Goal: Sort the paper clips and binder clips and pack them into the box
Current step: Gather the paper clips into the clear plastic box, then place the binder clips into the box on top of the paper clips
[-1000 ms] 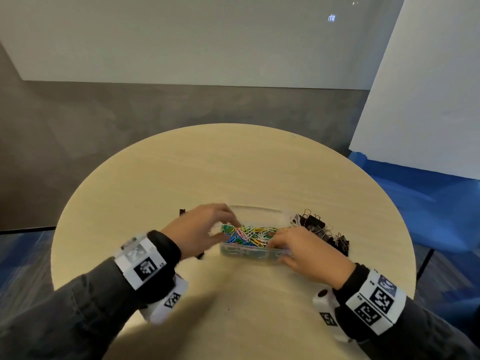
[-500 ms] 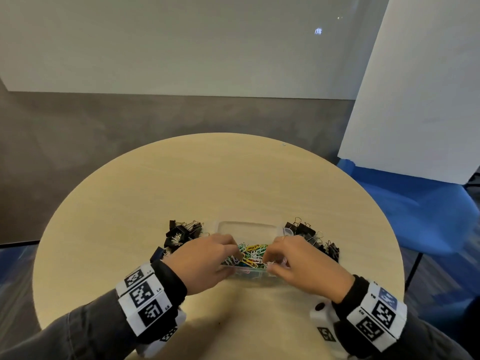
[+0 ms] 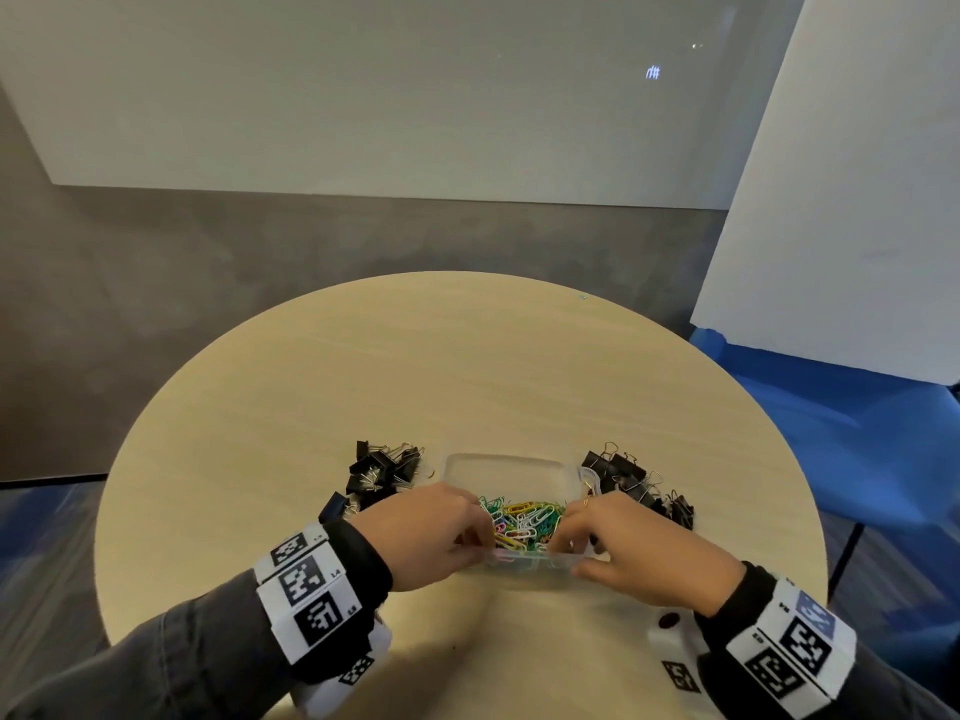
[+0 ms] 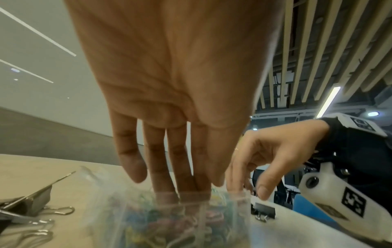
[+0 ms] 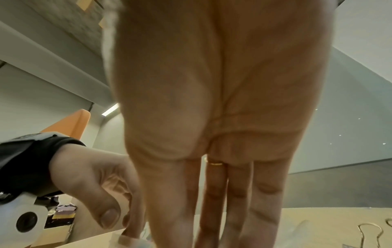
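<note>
A clear plastic box (image 3: 504,467) lies on the round table, its near half filled with coloured paper clips (image 3: 524,517). My left hand (image 3: 475,545) and right hand (image 3: 569,550) meet at its near wall. Each has its fingers dipped inside among the clips and its thumb on the outside of the wall. In the left wrist view my left fingers (image 4: 186,181) show through the clear wall of the box (image 4: 148,209). The right hand (image 4: 250,184) keeps its thumb outside. Black binder clips lie in a left pile (image 3: 382,472) and a right pile (image 3: 631,478).
The light wooden table (image 3: 467,366) is bare beyond the box. A blue chair (image 3: 831,449) and a white panel (image 3: 852,226) stand at the right. One binder clip (image 4: 263,212) lies close to the box's right end, and a wire handle (image 5: 370,234) shows beside my right fingers.
Both hands have come closer together at the box's near wall. My left hand has left the box's left end, so the left pile of binder clips now shows.
</note>
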Available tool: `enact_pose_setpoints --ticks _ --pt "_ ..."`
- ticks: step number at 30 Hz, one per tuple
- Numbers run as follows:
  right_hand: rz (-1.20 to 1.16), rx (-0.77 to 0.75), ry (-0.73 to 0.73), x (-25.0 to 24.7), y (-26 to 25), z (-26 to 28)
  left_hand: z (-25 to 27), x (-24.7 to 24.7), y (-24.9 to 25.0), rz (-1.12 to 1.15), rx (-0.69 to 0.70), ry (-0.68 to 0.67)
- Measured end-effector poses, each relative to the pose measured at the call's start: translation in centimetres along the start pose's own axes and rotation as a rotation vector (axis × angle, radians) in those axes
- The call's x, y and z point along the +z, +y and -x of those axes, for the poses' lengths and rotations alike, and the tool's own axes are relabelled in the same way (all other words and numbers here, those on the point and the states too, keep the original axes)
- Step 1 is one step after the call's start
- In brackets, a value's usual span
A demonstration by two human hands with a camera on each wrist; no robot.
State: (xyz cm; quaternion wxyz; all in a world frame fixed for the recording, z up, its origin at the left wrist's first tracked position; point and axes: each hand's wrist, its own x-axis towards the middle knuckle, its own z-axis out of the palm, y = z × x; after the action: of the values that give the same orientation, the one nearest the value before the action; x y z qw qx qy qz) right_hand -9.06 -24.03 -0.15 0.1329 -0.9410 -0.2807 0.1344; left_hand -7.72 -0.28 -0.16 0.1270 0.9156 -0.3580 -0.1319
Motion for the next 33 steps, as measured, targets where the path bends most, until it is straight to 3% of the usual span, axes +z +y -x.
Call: enact_pose_setpoints --ticks 4,9,15,20,23,26,33 --pt "-0.074 0.001 -0.014 -0.9 -0.5 0.3 0.3 -1.6 -0.9 0.116 -0.018 0.046" --pt "-0.171 0.074 0.104 -4.2 1.3 0.0 0.2 -4.9 -5.8 0.093 -0.253 0.259" --pt "-0.125 0.333 0.19 -6.8 7.3 -2.8 -0.5 -5.1 -10.6 -0.004 -0.557 -0.013" --pt "-0.169 0.452 0.057 -5.6 9.4 -5.3 -1.6 -3.1 -10.2 0.022 -0.384 0.093" --pt "-0.167 0.473 -0.017 -5.0 9.5 -5.8 -2.1 -2.3 -9.9 0.003 -0.341 0.056" --pt "-0.171 0.476 0.0 -4.9 9.7 -5.8 -2.5 -1.8 -10.0 -0.011 -0.377 0.026" --pt "-0.196 0.473 0.118 -5.4 10.4 -5.0 -2.6 -1.7 -9.8 -0.061 -0.423 0.121"
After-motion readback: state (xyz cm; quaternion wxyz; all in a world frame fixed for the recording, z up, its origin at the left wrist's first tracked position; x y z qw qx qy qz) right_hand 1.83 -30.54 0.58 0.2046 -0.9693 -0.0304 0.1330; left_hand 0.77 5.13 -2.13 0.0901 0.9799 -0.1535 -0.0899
